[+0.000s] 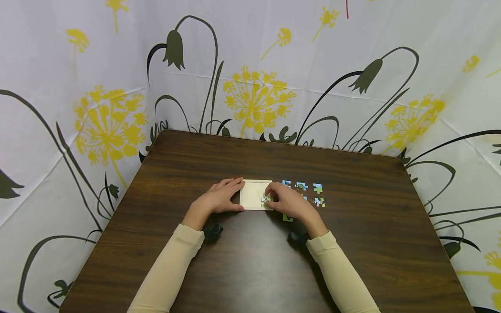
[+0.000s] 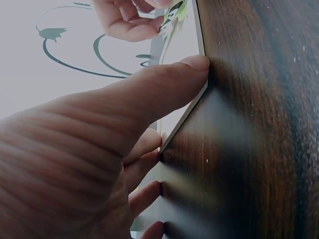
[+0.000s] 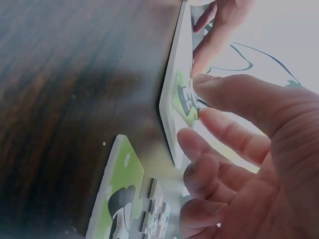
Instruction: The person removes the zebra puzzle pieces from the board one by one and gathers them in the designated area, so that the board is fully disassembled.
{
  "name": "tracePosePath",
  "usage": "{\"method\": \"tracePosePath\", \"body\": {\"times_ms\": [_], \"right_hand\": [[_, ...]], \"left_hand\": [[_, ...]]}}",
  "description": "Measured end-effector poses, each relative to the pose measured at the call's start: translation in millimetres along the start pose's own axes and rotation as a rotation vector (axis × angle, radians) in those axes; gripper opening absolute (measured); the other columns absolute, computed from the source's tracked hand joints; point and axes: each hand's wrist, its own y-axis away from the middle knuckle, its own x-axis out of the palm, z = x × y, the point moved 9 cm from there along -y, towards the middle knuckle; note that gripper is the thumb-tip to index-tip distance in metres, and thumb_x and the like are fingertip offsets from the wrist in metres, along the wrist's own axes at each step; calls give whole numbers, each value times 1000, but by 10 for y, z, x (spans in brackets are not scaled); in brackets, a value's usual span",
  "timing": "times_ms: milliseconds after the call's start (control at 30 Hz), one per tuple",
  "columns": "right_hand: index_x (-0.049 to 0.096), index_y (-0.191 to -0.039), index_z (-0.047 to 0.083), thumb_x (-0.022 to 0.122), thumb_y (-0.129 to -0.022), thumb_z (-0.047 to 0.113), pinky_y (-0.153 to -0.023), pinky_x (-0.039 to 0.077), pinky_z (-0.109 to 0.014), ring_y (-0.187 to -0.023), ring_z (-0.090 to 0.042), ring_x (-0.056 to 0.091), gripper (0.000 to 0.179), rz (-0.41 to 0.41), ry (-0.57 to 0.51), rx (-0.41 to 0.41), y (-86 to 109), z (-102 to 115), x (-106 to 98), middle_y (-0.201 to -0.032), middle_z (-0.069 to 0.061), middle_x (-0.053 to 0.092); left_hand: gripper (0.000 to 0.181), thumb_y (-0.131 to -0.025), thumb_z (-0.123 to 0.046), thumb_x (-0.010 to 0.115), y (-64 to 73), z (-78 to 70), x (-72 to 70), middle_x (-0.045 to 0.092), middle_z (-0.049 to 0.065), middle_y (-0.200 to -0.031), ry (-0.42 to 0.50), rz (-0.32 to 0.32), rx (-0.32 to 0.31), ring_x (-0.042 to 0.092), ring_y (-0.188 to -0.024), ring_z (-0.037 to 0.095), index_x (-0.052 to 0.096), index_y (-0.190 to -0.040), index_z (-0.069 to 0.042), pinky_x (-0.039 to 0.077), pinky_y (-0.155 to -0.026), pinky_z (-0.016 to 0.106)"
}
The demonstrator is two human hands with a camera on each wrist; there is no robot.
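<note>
A shallow pale puzzle tray [image 1: 250, 193] lies flat on the dark wooden table. At its left end my left hand [image 1: 220, 196] holds it, thumb by the near corner and index finger by the far one; the other fingertips touch the tabletop in the left wrist view. My right hand [image 1: 291, 201] is over the tray's right end. Between its thumb and index finger it pinches a jigsaw piece [image 3: 183, 102], green with black and white marks, against the tray floor. Whether the piece lies fully flat I cannot tell.
Several loose jigsaw pieces lie right of the tray, among them a blue-and-green one [image 1: 318, 188] and a green one [image 1: 287, 218] nearer me. My right hand partly hides others. A flower-print curtain [image 1: 250, 52] hangs behind the table [image 1: 360, 226].
</note>
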Motion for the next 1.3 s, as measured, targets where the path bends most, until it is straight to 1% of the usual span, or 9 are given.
{"method": "tracePosePath", "body": {"times_ms": [167,267,500,667,833,967,1100,1167,1300], "right_hand": [[67,-119,18,71,-104,22,-70,51,-33,-80,-16,60,16,8,1,25,13,-28,3,-102,0,70],[68,-120,19,67,-107,20,-70,51,-34,-80,-17,61,13,1,0,34,29,-22,-16,-107,-2,73],[70,-119,19,66,-107,17,-65,51,-33,-76,-17,60,13,-22,-32,26,48,-18,-47,-108,-2,73],[71,-118,20,67,-107,18,-65,53,-32,-74,-16,60,12,-42,-71,5,96,-54,-82,-107,-2,73],[72,-119,20,67,-108,19,-67,53,-32,-76,-16,60,12,-87,-116,-1,247,-153,-191,-110,-2,73],[73,-121,17,66,-108,17,-72,53,-34,-82,-17,62,15,-126,-157,0,420,-235,-321,-114,-4,74],[73,-121,14,67,-107,15,-74,54,-34,-86,-19,62,15,-158,-200,25,619,-323,-447,-115,-5,74],[73,-121,12,67,-107,13,-74,54,-34,-87,-20,62,15,-170,-218,39,724,-380,-498,-115,-6,73],[72,-120,12,67,-107,12,-73,53,-32,-86,-20,61,14,-194,-231,63,924,-519,-582,-111,-6,72]], "left_hand": [[93,-101,-47,75,-5,3,4,19,8,-182,5,8,0,17,-167,39,27,-173,-15,18,-131,68],[93,-101,-48,75,-1,7,2,18,8,-182,6,10,-2,17,-167,38,26,-173,-15,17,-131,68],[94,-101,-47,75,-1,18,14,17,8,-182,2,17,-7,15,-167,38,25,-173,-15,17,-132,66],[94,-101,-46,75,-26,11,39,17,9,-182,5,16,3,15,-167,38,25,-173,-13,17,-132,67],[94,-100,-46,76,-26,-9,54,18,9,-182,13,14,14,16,-167,38,26,-173,-13,17,-132,67],[94,-100,-46,77,-3,-24,24,19,9,-182,18,8,5,17,-167,38,27,-172,-12,17,-132,67],[93,-100,-45,77,0,-24,6,19,9,-182,18,5,1,17,-167,38,28,-172,-12,18,-131,67],[93,-100,-44,77,-6,-18,6,19,8,-182,24,4,2,17,-167,38,28,-172,-12,18,-132,67],[92,-98,-43,79,-17,5,2,21,9,-181,37,-14,1,18,-167,38,32,-171,-11,19,-131,67]]}}
